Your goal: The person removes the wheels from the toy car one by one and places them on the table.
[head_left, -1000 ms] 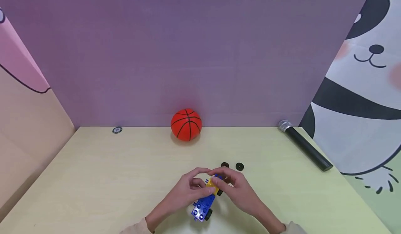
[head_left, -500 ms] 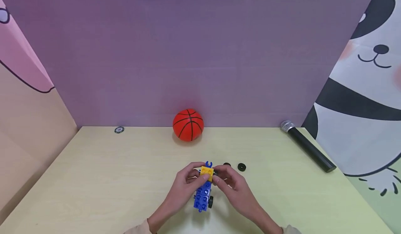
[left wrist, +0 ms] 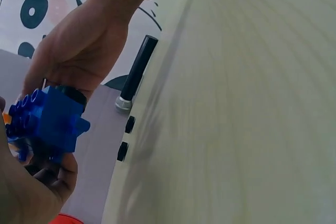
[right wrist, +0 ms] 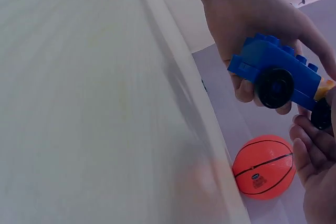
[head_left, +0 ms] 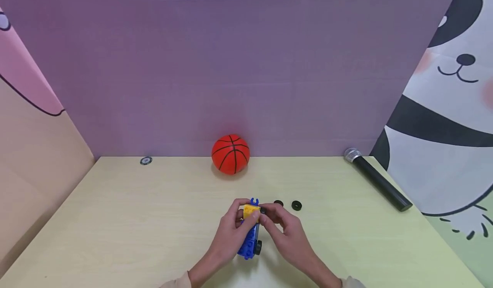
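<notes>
The work in hand seemed to be fitting or pressing home the far wheel (right wrist: 321, 114) on a blue and yellow toy vehicle (head_left: 246, 248), which was held raised above the near part of the table (head_left: 154, 228), between the two hands. The left hand (head_left: 230, 234) gripped the body, thumb laid on the yellow block (head_left: 247, 210) and fingers curled round its side. The right hand (head_left: 286, 230) had thumb and fingers nearly closed, appearing to pinch the far wheel at the vehicle's right side. The near wheel (right wrist: 274, 88) was already on that same side. The next move probably called for a steady left grip while the right pushed the wheel squarely onto its hub. Two loose wheels (head_left: 296, 205) lay on the table just beyond the right hand, one partly covered by it. The left fingers hid much of the vehicle's left side, so whether any wheel sat there could not be told. In the right wrist view the far wheel was cut by the right hand and the frame edge; how firmly it was seated was unclear.
</notes>
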`<state>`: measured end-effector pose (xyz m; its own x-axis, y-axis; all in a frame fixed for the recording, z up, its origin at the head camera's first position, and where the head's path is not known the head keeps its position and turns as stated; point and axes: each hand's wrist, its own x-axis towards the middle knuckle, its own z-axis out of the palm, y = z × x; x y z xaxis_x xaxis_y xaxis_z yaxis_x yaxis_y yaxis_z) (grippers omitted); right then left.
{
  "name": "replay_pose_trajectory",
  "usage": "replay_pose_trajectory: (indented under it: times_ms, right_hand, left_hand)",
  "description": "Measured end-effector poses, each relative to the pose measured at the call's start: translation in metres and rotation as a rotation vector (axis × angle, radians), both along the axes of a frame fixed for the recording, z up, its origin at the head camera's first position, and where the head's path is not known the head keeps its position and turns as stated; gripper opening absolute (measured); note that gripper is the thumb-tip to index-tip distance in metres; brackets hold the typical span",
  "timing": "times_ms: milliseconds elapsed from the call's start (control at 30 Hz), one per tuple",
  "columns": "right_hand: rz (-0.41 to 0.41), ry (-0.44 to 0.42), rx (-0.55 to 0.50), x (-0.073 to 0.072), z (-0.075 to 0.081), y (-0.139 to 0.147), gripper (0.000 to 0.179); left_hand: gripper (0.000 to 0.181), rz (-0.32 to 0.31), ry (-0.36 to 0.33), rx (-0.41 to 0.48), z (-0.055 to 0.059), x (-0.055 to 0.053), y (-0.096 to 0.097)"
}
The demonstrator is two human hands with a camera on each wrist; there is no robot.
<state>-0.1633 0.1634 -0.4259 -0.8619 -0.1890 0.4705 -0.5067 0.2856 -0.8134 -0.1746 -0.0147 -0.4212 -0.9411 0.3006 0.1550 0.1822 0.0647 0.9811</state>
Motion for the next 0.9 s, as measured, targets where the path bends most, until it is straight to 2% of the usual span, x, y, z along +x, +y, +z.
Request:
replay_pose_trajectory:
  times_ms: [133, 300, 467, 600, 767, 900]
  right_hand:
    - [-0.033, 0.12, 0.041, -0.001, -0.002, -0.002, 0.02]
    - [-0.086, 0.178, 0.041, -0.001, -0.002, -0.005, 0.024]
    - [-0.128, 0.255, 0.076, -0.002, 0.0, -0.009, 0.027]
    - [-0.135, 0.378, 0.111, -0.004, 0.001, -0.011, 0.029]
    - [-0.153, 0.534, 0.186, -0.006, 0.002, -0.011, 0.029]
    - [-0.152, 0.579, 0.224, -0.006, 0.003, -0.009, 0.031]
  left_hand:
    - [0.037, 0.031, 0.011, -0.002, -0.001, 0.001, 0.002]
    - [0.031, 0.049, 0.033, 0.028, -0.004, 0.004, 0.006]
    - [0.034, 0.077, 0.049, -0.024, -0.005, 0.005, 0.008]
    - [0.035, 0.092, 0.069, -0.064, -0.005, 0.005, 0.009]
    - [0.035, 0.087, 0.081, -0.074, -0.006, 0.004, 0.009]
    - [0.034, 0.074, 0.081, -0.06, -0.006, 0.004, 0.009]
